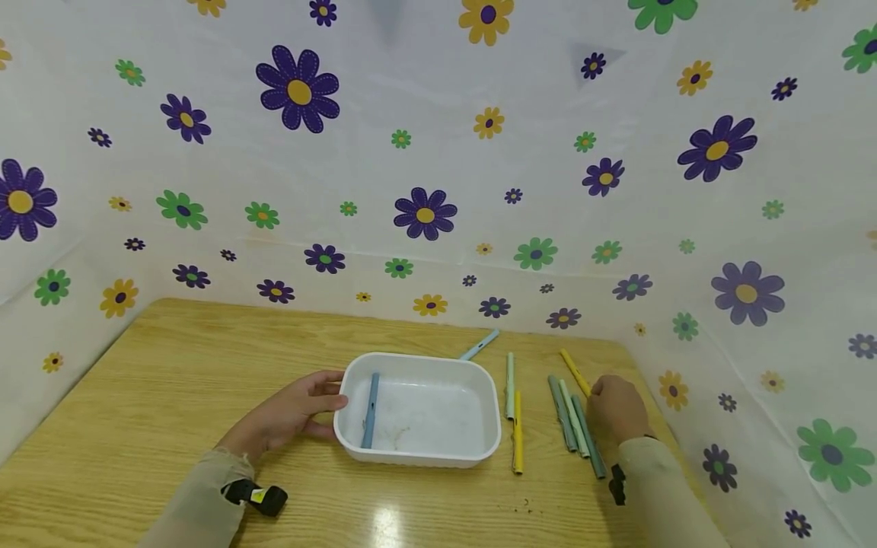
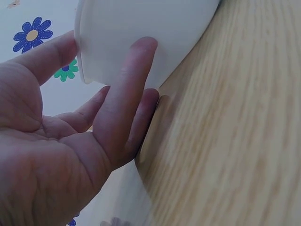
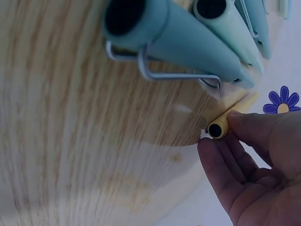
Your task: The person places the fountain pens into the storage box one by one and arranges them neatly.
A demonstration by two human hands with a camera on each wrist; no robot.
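My left hand rests against the left end of a white plastic tray. In the left wrist view its fairly straight fingers touch the tray's outer wall and rim. A blue pen lies inside the tray. To the right, my right hand pinches a yellow pen between thumb and fingers; the right wrist view shows its dark round end low over the table. Just left of that hand lie a dark green pen, a pale green pen and a grey-green pen.
Between the tray and that group lie another yellow pen and a light green pen. A light blue pen lies behind the tray's far right corner. Flower-patterned cloth surrounds the back and sides of the wooden table.
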